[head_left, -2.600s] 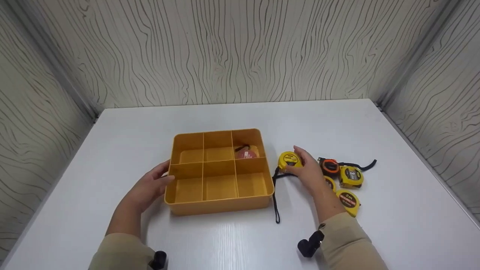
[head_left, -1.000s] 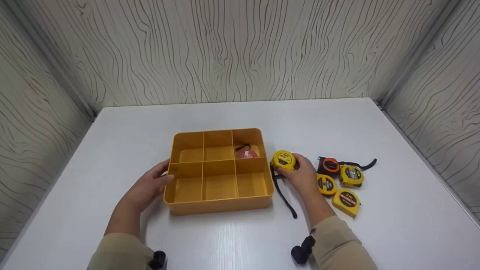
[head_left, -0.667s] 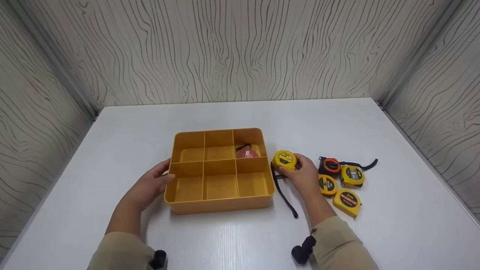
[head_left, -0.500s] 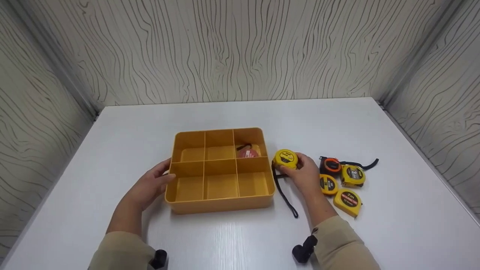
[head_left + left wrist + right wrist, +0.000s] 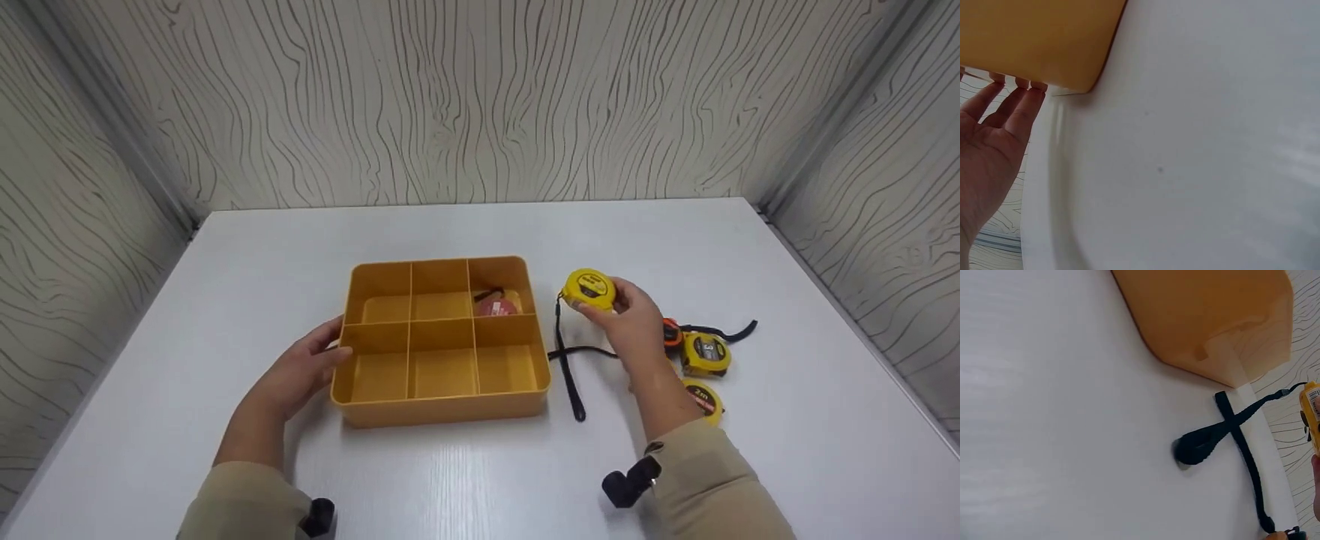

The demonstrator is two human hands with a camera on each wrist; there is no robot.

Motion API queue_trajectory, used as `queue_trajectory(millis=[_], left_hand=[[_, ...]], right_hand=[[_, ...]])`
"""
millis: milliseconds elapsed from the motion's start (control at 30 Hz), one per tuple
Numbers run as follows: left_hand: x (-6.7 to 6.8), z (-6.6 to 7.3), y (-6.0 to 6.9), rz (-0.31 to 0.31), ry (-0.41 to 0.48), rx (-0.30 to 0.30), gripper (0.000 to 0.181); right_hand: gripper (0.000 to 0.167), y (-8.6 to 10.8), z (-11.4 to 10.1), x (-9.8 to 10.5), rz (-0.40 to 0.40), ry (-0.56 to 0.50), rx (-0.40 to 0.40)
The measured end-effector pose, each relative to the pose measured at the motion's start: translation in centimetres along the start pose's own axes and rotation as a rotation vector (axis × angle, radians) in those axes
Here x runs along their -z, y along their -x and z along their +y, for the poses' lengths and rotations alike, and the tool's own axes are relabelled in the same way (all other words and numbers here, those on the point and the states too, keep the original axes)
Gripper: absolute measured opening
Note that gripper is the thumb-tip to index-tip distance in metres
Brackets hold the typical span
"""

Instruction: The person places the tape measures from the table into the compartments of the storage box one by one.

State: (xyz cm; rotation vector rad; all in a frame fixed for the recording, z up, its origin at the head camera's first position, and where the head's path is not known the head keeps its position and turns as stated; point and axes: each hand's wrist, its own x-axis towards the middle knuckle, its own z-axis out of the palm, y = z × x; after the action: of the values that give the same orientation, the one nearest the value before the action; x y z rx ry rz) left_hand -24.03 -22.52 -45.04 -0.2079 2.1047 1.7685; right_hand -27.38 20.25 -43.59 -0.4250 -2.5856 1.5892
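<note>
With the thumb over its rim and straight fingers against its outer wall, my left hand [image 5: 296, 371] holds the left side of the yellow-brown divided box [image 5: 442, 412]. My right hand [image 5: 634, 322] grips a yellow tape measure [image 5: 589, 289] above the table, right of the box. From this tape measure hangs a black wrist strap [image 5: 568, 375], its looped lower end near the tabletop in the right wrist view. A red tape measure [image 5: 495, 306] with a black strap lies in the box's far right compartment. The other compartments hold nothing.
Right of my right hand lie a black and orange tape measure [image 5: 672, 335], a yellow one [image 5: 705, 354] and a yellow 2 m one [image 5: 703, 401], partly hidden. Another black strap [image 5: 581, 349] lies on the white table [image 5: 465, 480]. Wood-patterned panels [image 5: 450, 105] enclose the table.
The right hand has lifted the yellow tape measure up and slightly right, away from the box's side; its strap now hangs clear. The left hand and box have stayed in place.
</note>
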Motion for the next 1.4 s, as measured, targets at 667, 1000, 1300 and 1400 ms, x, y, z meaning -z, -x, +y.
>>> queue_trajectory(millis=[667, 1000, 1300, 1400], left_hand=[[0.0, 0.0, -0.2, -0.004, 0.009, -0.015, 0.072], [0.0, 0.0, -0.2, -0.003, -0.001, -0.014, 0.071], [0.1, -0.1, -0.1, -0.013, 0.015, -0.024, 0.071], [0.1, -0.1, -0.2, -0.016, 0.015, -0.022, 0.071]], right_hand=[[0.084, 0.3, -5.4, 4.6, 0.014, -0.005, 0.089], [0.079, 1.2, -8.4, 5.9, 0.013, -0.05, 0.144], [0.076, 2.3, -11.1, 6.0, 0.005, -0.117, 0.221], [0.075, 2.8, -11.8, 6.0, -0.004, -0.13, 0.25]])
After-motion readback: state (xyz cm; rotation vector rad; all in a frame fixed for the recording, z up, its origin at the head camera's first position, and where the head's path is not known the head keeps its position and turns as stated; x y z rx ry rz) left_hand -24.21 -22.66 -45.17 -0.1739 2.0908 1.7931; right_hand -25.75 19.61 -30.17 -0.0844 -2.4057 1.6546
